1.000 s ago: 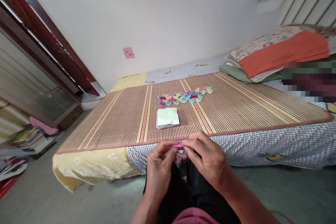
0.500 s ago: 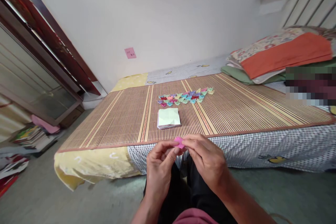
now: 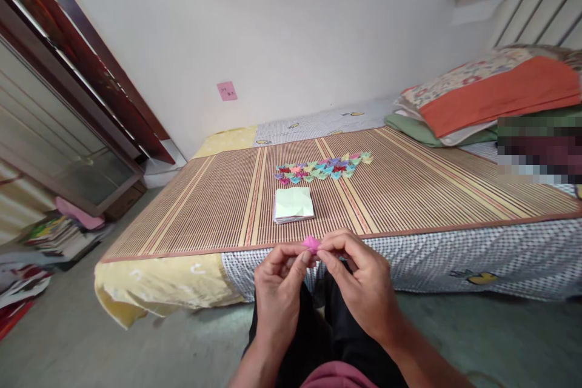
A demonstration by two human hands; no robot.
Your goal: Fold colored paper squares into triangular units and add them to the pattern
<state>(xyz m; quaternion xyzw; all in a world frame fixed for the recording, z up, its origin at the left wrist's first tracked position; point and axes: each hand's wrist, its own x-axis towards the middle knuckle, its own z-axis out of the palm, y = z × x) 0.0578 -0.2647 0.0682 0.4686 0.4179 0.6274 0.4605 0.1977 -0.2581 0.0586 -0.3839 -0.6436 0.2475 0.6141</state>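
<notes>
A small folded piece of pink paper (image 3: 311,244) is held up between my two hands, just in front of the bed's near edge. My left hand (image 3: 279,279) pinches its left side between thumb and fingers. On the right side, my right hand (image 3: 359,270) grips it with thumb and forefinger. Beyond them, a stack of square paper (image 3: 293,203) with a creased pale green sheet on top lies on the striped mat. Rows of small folded paper pieces (image 3: 322,167) in many colours are laid out behind the stack.
A striped bamboo mat (image 3: 195,212) covers the bed over a patterned sheet (image 3: 513,260). Pillows and folded bedding (image 3: 500,94) are piled at the right. A pink note (image 3: 227,91) is on the wall. Books (image 3: 54,236) are stacked low at the left beside a cabinet.
My right thumb and forefinger have shifted their grip on the pink paper, which now looks more pointed at the top. My left hand stays nearly in place.
</notes>
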